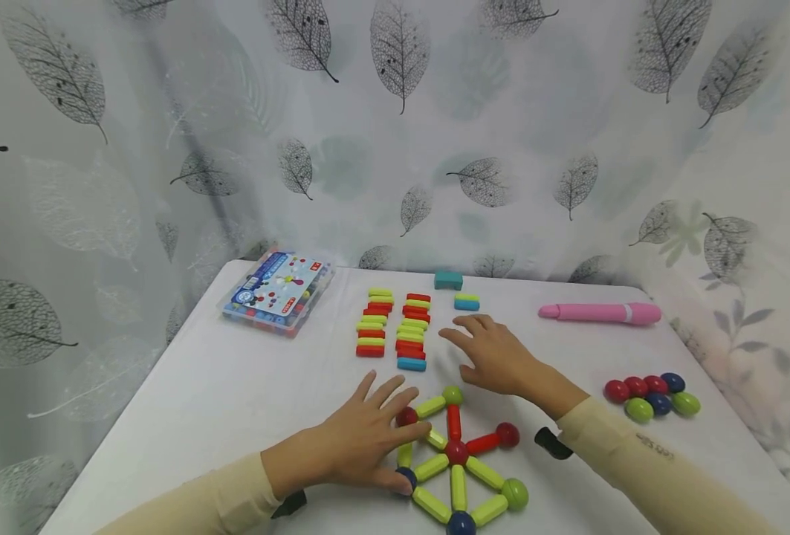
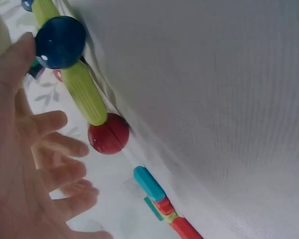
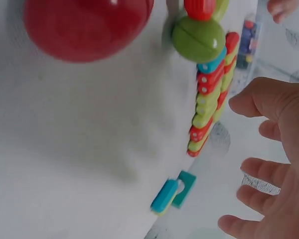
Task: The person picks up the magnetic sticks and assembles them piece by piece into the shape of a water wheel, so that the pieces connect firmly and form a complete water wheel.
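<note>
A flat shape of magnetic rods and balls lies at the table's front: yellow-green rods [image 1: 458,487], red rods [image 1: 454,423] and a red centre ball [image 1: 457,452]. My left hand [image 1: 357,438] spreads its fingers over the shape's left side. Its thumb is at a blue ball [image 2: 61,42], touching or nearly so; one finger partly covers the left side near a red ball [image 2: 108,134]. My right hand [image 1: 495,357], fingers loosely bent and holding nothing, hovers behind the shape, to the right of two columns of red, yellow-green and blue rods [image 1: 411,346].
A clear plastic box [image 1: 277,292] with a printed label stands back left. A teal block [image 1: 448,280] and a small rod pair [image 1: 467,302] lie at the back. To the right are a pink pen-shaped object [image 1: 598,313] and several loose balls [image 1: 639,409]. Leaf-patterned curtain [image 1: 401,148] hangs behind.
</note>
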`<state>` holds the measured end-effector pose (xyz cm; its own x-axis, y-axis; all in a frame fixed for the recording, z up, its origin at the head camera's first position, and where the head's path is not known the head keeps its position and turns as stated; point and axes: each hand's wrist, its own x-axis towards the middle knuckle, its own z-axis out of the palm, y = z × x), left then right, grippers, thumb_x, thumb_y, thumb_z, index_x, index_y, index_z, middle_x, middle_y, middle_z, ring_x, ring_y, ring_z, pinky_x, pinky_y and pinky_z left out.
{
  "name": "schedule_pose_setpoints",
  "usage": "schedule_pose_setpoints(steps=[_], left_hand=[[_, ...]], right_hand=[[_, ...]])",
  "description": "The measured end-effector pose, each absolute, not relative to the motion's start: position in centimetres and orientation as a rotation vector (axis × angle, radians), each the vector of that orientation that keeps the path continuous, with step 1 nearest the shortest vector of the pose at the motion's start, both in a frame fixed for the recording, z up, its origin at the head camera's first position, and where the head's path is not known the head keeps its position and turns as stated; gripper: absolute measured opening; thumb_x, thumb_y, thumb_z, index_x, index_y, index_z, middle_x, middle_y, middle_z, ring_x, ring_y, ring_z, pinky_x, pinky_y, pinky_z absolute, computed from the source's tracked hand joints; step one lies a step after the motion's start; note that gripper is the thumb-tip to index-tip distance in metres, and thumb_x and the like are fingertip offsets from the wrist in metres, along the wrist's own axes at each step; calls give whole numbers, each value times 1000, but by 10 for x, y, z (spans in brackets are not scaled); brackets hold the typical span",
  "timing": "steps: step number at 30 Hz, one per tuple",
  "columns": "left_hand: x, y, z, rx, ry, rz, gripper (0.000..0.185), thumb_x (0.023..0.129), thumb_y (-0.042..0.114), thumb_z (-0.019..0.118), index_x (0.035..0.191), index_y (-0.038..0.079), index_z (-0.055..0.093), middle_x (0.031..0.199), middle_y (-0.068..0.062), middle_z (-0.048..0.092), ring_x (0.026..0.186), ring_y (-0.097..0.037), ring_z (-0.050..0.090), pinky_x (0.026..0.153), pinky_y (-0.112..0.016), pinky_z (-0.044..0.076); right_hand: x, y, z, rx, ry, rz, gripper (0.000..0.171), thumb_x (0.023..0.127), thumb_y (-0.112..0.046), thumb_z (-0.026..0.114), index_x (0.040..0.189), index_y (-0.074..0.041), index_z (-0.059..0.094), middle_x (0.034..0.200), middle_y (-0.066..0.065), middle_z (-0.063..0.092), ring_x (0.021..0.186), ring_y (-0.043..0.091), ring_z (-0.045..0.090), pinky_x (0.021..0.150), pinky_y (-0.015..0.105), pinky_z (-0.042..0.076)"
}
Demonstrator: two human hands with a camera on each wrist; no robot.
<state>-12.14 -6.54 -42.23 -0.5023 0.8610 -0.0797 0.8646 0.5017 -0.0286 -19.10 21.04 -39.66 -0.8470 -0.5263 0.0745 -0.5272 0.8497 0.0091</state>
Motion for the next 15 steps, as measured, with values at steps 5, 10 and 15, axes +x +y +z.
schedule_pose_setpoints(steps=[5,10,15], left_hand=[[-126,-65,-427,1515,2611,-99,80,82,89,42,152,49,40,160,-3,37,149,-33,31,115,-70,28],[-127,-68,-430,1519,2558,-64,77,83,88,41,150,50,41,158,-1,39,145,-28,36,115,-68,29],[-124,-70,-433,1528,2572,-59,77,83,88,41,149,49,42,154,0,41,142,-27,38,114,-68,31]], right_hand=[[-207,223,-397,709,-2912,-70,72,83,-25,83,148,-20,53,150,17,48,140,44,40,106,66,43],[-234,236,-403,604,-2898,-253,67,85,-24,80,146,-20,53,151,20,43,141,48,36,108,68,38],[-259,241,-410,536,-2945,-317,61,88,-23,74,145,-19,52,150,22,42,139,48,37,109,69,37]])
